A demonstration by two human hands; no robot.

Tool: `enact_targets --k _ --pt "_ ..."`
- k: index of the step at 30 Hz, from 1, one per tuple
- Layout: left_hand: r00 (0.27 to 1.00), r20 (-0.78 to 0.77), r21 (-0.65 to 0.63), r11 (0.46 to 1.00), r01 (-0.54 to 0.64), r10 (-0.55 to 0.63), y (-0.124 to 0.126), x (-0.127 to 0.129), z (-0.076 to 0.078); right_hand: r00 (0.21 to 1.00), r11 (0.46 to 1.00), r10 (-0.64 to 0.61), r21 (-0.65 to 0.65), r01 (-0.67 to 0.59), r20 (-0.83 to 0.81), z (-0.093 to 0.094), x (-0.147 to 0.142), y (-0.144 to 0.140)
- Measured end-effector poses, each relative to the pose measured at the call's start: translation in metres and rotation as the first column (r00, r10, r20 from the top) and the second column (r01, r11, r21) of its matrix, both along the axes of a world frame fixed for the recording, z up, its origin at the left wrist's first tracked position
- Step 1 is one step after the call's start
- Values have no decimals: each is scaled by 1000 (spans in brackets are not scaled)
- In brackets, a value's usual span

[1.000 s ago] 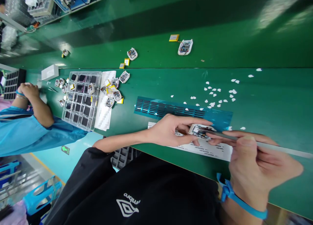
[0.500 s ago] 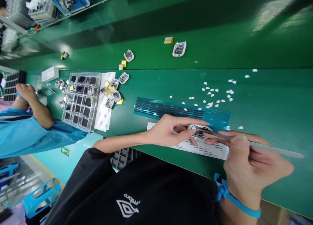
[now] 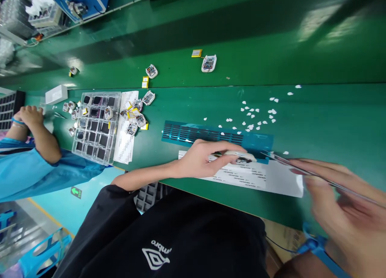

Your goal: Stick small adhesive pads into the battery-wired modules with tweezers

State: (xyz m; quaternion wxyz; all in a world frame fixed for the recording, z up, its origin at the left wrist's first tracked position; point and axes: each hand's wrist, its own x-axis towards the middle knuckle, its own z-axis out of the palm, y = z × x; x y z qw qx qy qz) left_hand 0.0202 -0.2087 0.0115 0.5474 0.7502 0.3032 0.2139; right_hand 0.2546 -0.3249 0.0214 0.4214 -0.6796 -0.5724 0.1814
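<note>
My left hand point(image 3: 205, 159) pinches a small white electronic module point(image 3: 241, 156) and presses it down on a white printed sheet point(image 3: 271, 177) near the table's front edge. My right hand point(image 3: 340, 205), blurred, grips metal tweezers point(image 3: 298, 167) whose tips sit just right of the module, apart from it. A blue strap point(image 3: 319, 246) circles my right wrist. A teal perforated strip point(image 3: 211, 135) lies just behind the sheet.
Small white paper bits point(image 3: 256, 117) litter the green table point(image 3: 331, 121). A clear compartment tray point(image 3: 95, 127) with loose modules point(image 3: 137, 113) beside it stands at left. A co-worker's arm in a blue sleeve point(image 3: 36, 161) rests at far left. More modules point(image 3: 209, 63) lie on the belt behind.
My right hand has pulled the tweezers to the right, away from the module. My left hand has lowered the module flat onto the sheet. The view shifted slightly right.
</note>
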Motion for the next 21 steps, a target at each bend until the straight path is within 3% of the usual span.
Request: enact_targets --k 3,6,9,14,21 --pt "995 -100 308 950 41 -10 4 2 -9 985 985 170 -26 -169 39 1 12 11" --pt "978 -209 473 874 110 -10 5 3 -18 974 973 225 -58 -223 35 -3 18 14" --pt "953 -288 540 806 244 -96 9 1 -23 974 971 227 -86 -225 9 -7 20 13" --pt "882 -372 607 643 466 -288 20 2 -25 972 970 234 -68 -234 -3 -10 22 17" --pt "856 -431 588 630 507 -287 23 11 -24 915 925 360 53 -375 184 -1 23 23"
